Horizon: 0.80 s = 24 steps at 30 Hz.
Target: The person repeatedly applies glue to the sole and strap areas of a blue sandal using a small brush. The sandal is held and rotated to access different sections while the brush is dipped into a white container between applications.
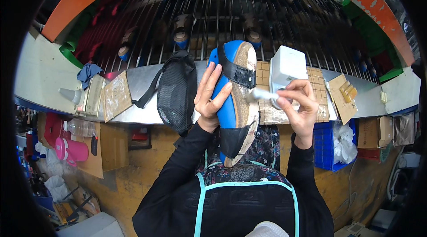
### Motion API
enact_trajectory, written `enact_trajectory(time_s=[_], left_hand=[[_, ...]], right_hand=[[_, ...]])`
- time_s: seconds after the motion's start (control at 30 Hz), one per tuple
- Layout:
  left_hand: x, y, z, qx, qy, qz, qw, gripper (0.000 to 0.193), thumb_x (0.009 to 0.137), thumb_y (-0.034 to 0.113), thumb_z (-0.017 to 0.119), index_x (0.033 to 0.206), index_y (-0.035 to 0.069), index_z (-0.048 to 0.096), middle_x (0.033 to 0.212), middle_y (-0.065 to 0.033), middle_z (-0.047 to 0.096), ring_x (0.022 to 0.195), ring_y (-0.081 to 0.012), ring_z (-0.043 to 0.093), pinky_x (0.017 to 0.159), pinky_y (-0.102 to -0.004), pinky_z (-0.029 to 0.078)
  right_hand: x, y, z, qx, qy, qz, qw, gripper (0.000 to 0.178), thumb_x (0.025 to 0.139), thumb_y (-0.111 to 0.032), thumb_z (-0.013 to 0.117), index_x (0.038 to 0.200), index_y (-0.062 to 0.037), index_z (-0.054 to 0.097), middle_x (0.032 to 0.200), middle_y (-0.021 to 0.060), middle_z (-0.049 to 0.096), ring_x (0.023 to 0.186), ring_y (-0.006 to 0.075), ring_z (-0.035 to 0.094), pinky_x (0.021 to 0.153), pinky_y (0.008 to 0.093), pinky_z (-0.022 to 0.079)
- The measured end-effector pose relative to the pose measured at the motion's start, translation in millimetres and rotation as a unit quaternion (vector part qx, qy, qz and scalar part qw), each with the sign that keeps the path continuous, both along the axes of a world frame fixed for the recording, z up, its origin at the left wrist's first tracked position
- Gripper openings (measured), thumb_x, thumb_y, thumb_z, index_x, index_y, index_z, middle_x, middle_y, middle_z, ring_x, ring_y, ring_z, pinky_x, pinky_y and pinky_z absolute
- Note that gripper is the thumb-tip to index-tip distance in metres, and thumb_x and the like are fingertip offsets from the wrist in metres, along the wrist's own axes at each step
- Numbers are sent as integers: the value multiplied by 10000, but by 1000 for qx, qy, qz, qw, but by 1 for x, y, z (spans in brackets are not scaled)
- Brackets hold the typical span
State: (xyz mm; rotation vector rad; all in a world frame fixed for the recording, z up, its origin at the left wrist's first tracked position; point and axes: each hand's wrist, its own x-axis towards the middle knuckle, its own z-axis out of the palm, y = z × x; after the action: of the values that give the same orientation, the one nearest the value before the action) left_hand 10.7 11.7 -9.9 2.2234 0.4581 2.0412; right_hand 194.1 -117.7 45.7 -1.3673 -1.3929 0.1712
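Note:
My left hand [209, 97] grips the side of a blue shoe last [227, 114], holding it on edge with the underside turned to the right. Fitted to the last are a cork-coloured sole [241, 90] and two black straps, one near the far end and one black piece [234, 141] near the close end. In the pinched fingers of my right hand [303, 106] is a pale brush-like tool [264, 95], smeared by motion, its tip at the sole's edge. Just beyond that hand stands a white plastic container [289, 66]. A black mesh pouch-like item [177, 92] with a strap lies left of the last.
Ahead runs a rack of metal rollers [213, 19] carrying several blue lasts with sandals. Brown cardboard [318, 103] covers the bench under the container. A blue crate [324, 148] with plastic bags sits below right, a pink jug [73, 150] below left.

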Motion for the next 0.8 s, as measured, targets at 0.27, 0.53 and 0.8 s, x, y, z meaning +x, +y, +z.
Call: enact_trajectory(time_s=[0.27, 0.53, 0.8], left_hand=[[-8, 2, -2, 22, 7, 58, 998, 384, 759, 78, 735, 1114, 166, 617, 1231, -219, 604, 1153, -435, 572, 937, -491, 517], [-16, 1, -9, 46, 59, 64, 995, 383, 758, 176, 755, 1116, 196, 621, 1224, -211, 609, 1125, -448, 585, 910, -505, 524], [-25, 1, -13, 59, 97, 77, 991, 386, 751, 171, 759, 1106, 247, 627, 1215, -163, 629, 1120, -421, 598, 892, -499, 530]], right_hand=[[-37, -22, -29, -37, 153, -10, 987, 131, 796, -32, 743, 924, -3, 738, 889, 40, 549, 747, 92, 527, 596, 206, 410], [-48, -27, -23, -33, 97, -68, 992, 148, 780, -30, 761, 926, -19, 744, 893, 48, 551, 664, 81, 523, 580, 200, 403], [-51, -15, -20, -16, -71, -155, 985, 202, 734, -116, 790, 931, -93, 757, 865, 27, 570, 749, 125, 540, 767, 296, 293]])
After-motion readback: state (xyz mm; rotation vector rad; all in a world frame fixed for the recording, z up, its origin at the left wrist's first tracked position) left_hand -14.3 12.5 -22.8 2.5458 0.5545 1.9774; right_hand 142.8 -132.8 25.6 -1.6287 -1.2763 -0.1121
